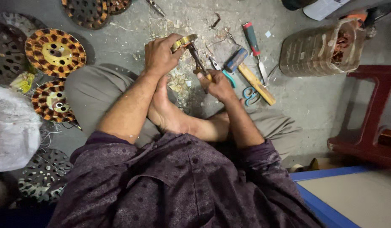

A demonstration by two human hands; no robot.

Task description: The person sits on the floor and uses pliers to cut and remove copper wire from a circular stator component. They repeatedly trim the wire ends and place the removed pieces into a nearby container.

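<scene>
Above, left hand [159, 55] clasps a brass ring [183, 42]; right hand [218, 84] grips pliers [198, 61] biting it, over a littered concrete floor [301, 97].

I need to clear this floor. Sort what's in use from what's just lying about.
In use:
left hand holding the ring
right hand holding the pliers, their tip at the ring

Lying about:
hammer
screwdriver
scissors
wound discs
plastic jar
red stool
white sack
</scene>
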